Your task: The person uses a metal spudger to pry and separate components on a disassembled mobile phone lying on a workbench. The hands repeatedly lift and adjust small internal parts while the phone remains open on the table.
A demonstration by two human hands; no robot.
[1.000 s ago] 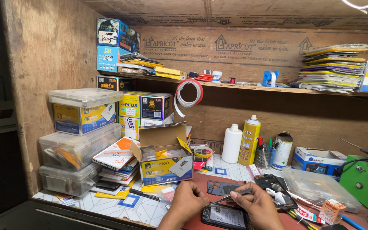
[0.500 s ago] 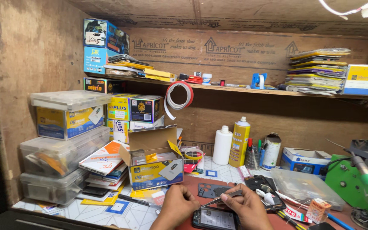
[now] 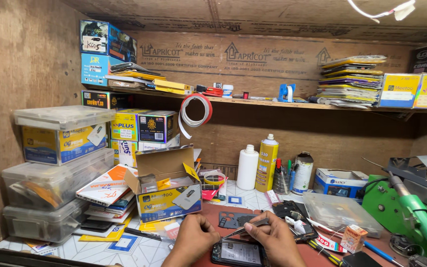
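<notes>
An opened phone [image 3: 238, 253] lies face down on the reddish mat [image 3: 317, 254] at the bottom middle, its inner parts showing. My left hand [image 3: 193, 238] rests at the phone's left edge with its fingers curled against it. My right hand [image 3: 273, 240] grips metal tweezers [image 3: 243, 230] whose tips point left, just above the phone's top edge. A dark phone back cover [image 3: 236, 219] with camera holes lies just behind my hands.
Stacked clear plastic bins [image 3: 55, 183] and boxes fill the left. An open cardboard box [image 3: 166, 190], a white bottle [image 3: 247, 168], a yellow spray can [image 3: 267, 163] and a clear lid [image 3: 339, 212] stand behind. A green machine [image 3: 411, 212] sits at right. A shelf [image 3: 273, 101] runs above.
The camera has drifted right and slightly down. My hands stay over the phone, and the tweezers' tips have come closer to its top edge.
</notes>
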